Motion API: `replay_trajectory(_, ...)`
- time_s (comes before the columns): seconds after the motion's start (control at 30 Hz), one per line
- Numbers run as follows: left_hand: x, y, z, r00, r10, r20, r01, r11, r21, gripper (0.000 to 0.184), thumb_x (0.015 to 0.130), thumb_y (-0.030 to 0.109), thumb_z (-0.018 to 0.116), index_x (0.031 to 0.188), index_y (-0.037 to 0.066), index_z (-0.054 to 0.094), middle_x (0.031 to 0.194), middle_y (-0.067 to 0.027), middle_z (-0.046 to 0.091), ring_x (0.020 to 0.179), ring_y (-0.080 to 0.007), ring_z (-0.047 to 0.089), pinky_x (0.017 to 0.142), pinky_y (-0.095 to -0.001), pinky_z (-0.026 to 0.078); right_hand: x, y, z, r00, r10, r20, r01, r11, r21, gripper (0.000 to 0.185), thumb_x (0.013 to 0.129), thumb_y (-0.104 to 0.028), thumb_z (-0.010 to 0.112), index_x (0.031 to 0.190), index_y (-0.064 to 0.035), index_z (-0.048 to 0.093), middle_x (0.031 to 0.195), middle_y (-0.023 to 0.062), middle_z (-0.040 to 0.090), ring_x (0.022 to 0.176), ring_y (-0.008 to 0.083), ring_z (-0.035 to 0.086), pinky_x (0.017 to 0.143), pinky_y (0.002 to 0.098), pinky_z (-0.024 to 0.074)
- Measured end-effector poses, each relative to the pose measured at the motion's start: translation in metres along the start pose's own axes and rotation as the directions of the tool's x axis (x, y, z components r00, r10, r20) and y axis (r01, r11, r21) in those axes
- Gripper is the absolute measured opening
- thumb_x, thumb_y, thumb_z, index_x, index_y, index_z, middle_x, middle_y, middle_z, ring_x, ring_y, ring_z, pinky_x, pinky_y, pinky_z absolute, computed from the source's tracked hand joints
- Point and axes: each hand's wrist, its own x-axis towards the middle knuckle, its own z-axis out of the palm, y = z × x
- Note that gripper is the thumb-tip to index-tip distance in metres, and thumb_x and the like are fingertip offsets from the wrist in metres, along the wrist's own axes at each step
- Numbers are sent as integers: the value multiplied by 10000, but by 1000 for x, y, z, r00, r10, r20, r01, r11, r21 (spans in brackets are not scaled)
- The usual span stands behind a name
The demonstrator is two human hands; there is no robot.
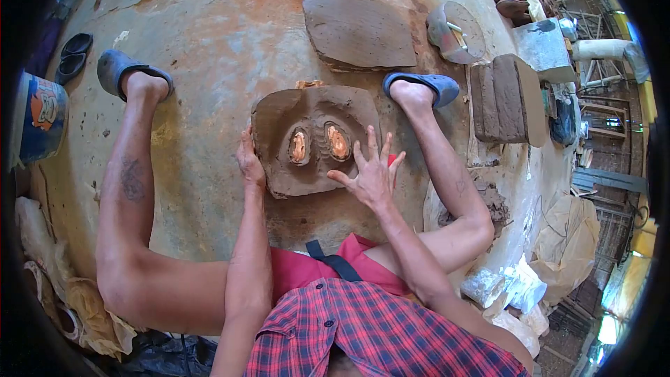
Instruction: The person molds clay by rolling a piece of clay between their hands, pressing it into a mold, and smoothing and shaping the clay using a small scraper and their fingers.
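Head view: left hand cups edge of twin-hollowed clay slab; right hand spreads fingers wide. Rough clay blocks stand near blue clog.

A roughly square, grey-brown wet-looking clay slab, its two oval openings showing orange, lies on the stained floor.
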Motion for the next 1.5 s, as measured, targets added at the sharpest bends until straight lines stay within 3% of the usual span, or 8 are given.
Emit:
replay_trajectory(0.17, -2, 11, 9, 1000, 21, -15, -21, 1000, 10, 615, 1122, 478, 354, 1374, -23, 606, 1331, -106, 660, 1195, -200, 623, 1051, -347, 466, -33, -23, 3, 994, 101, -45, -102, 995, -18, 1017, 799, -815, 605, 1430, -18, 601, 1721, 136, 163, 1557, 507, 47, 1128, 824, 53)
replay_trajectory(0.23, 4, 5, 9, 999, 26, -20, -26, 1000, 14, 615, 1119, 478, 366, 1368, -28, 612, 1328, -106, 662, 1194, -197, 622, 1049, -344, 465, -41, -30, -22, 998, 57, 25, -61, 973, 221, 819, 829, -689, 694, 1302, -21, 703, 1701, 154, 225, 1551, 518, 53, 1113, 839, 46)
replay_trajectory(0.27, 4, 0, 3, 999, 18, -30, -17, 999, 30, 615, 1117, 479, 378, 1362, -33, 617, 1326, -106, 663, 1193, -195, 621, 1047, -341, 465, -43, -36, -34, 988, 4, -156, 16, 992, 125, 613, 864, -537, 747, 1197, -23, 756, 1559, 212, 467, 1493, 472, 321, 1158, 715, 258)
replay_trajectory(0.3, 0, 4, 3, 998, 21, -51, -20, 999, 26, 615, 1117, 479, 378, 1362, -33, 617, 1326, -106, 663, 1193, -195, 621, 1047, -341, 465, -36, -33, -35, 989, -16, -150, 34, 992, 122, 613, 864, -537, 747, 1197, -23, 756, 1559, 212, 467, 1493, 472, 321, 1158, 715, 258)
replay_trajectory(0.37, -7, 17, 12, 998, 30, -54, -27, 999, 43, 624, 1110, 485, 404, 1374, -42, 606, 1328, -111, 662, 1205, -199, 614, 1059, -341, 455, -6, -20, -41, 985, 152, -86, -69, 793, 605, 545, 906, -436, 730, 1274, -35, 712, 1282, 249, 673, 1254, 423, 611, 1060, 539, 479)
replay_trajectory(0.47, -2, 9, 8, 1000, -8, -17, 7, 999, -43, 598, 1110, 463, 430, 1390, -37, 599, 1344, -113, 653, 1220, -199, 601, 1077, -342, 441, 40, -19, -52, 975, 171, 143, -220, 833, 508, 599, 896, -415, 739, 1342, -25, 653, 1089, 265, 728, 1054, 419, 706, 931, 464, 558)
replay_trajectory(1.17, -6, 14, 11, 997, 38, -68, -33, 996, 78, 495, 1076, 360, 554, 1393, -15, 612, 1410, -156, 630, 1337, -224, 548, 1141, -344, 391, 114, -51, -34, 930, -248, 270, 298, 940, -164, 603, 831, -459, 776, 1297, -92, 664, 841, 222, 731, 840, 407, 732, 748, 493, 590)
replay_trajectory(1.5, -5, 14, 11, 996, 44, -83, -37, 996, 84, 501, 1068, 374, 564, 1387, -9, 622, 1384, -154, 650, 1333, -222, 555, 1138, -341, 391, 104, -50, -28, 973, -153, 171, 154, 988, 6, 588, 804, -434, 798, 1277, -101, 692, 919, 190, 758, 860, 376, 744, 779, 494, 583)
